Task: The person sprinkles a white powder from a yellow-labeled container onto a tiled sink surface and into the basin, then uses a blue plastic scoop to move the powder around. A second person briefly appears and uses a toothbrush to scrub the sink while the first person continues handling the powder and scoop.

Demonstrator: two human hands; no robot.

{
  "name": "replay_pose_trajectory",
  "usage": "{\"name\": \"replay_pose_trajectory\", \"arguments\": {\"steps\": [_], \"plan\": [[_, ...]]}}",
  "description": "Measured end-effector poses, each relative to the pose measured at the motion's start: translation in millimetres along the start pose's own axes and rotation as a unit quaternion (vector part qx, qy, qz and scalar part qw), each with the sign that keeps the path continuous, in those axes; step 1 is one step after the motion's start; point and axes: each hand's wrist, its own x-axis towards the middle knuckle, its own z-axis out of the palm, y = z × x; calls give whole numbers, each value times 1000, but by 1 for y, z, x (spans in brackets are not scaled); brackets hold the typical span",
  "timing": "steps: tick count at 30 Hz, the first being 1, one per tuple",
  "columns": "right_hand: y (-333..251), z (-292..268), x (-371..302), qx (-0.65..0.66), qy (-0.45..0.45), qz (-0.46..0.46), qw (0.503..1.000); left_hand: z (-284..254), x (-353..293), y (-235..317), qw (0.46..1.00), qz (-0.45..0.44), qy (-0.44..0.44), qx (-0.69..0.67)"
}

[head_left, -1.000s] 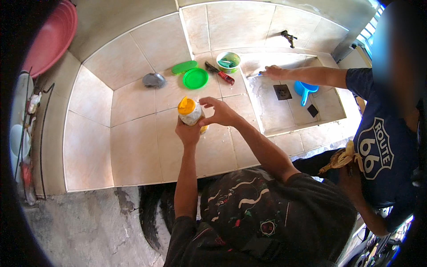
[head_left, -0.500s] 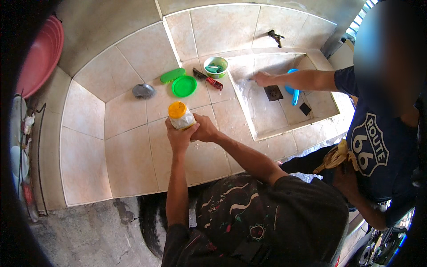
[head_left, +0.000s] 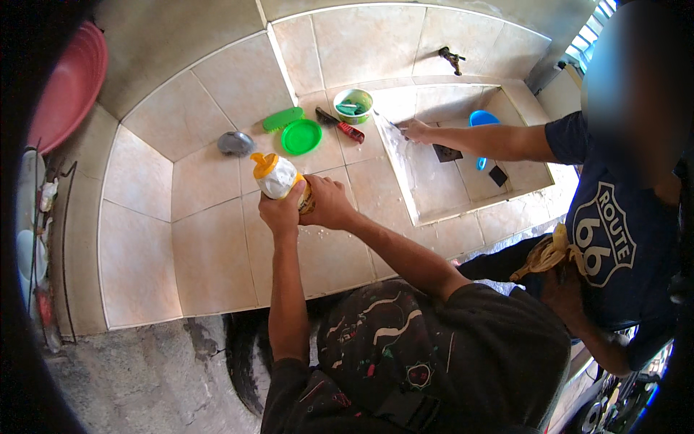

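Observation:
Over the tiled counter I hold a white and yellow bottle [head_left: 278, 178] with a yellow cap. The bottle leans to the left, and part of the cap sticks up from its top. My left hand [head_left: 279, 211] is wrapped round its near side. My right hand [head_left: 327, 201] grips the lower part from the right, covering much of it. Small white bits lie on the tiles below. Just beyond the bottle are a round green lid [head_left: 301, 137], a green brush [head_left: 283, 120] and a grey rounded object [head_left: 235, 143].
A red-handled brush [head_left: 350, 132] and a white-green tub [head_left: 353, 106] stand beside the sink [head_left: 444, 206]. Another person's hand [head_left: 415, 131] works in it, near a blue dipper [head_left: 483, 118]. A tap [head_left: 452, 59] juts from the wall. A pink basin [head_left: 69, 87] is at far left.
The bottle has shifted slightly left and tipped further left, and its cap now shows a raised part. The other person's hand has moved a little toward the sink's left wall.

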Motion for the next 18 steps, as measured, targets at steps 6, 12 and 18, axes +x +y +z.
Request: {"name": "replay_pose_trajectory", "arguments": {"steps": [6,12,18], "plan": [[15,-14,13,149,-126,44,980,-7,0,0,976,-43,-135,-165],[6,10,7,-27,67,-2,997,6,-12,5,999,25,-33,-33],[-13,12,0,-14,82,-19,996,0,3,18,998,32,-23,-42]]}}
